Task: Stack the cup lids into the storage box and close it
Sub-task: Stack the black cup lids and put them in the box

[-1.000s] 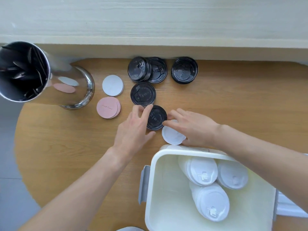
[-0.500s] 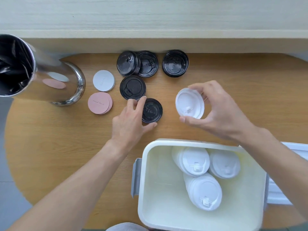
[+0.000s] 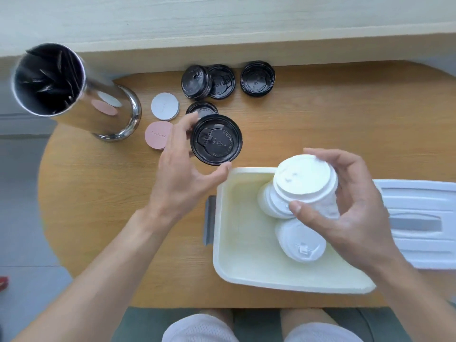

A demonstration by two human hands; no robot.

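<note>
Black lid point(image 3: 216, 139) pinched in left hand point(image 3: 183, 169), above tabletop point(image 3: 345, 114) by box point(image 3: 246, 255) rim. Right hand point(image 3: 350, 206) grips white lids point(image 3: 304, 180) over box, hiding lids beneath. Box's right edge hidden by forearm.

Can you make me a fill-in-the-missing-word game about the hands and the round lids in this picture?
1. The left hand holds a round plastic cup lid whose colour is ____.
2. The right hand holds a stack of white plastic cup lids above the white storage ____.
3. The pink round paper coaster lies beside the shiny ____ canister.
4. The flat white box cover lies on the wooden table, on the box's ____ side.

Missing words: black; box; metal; right
</note>
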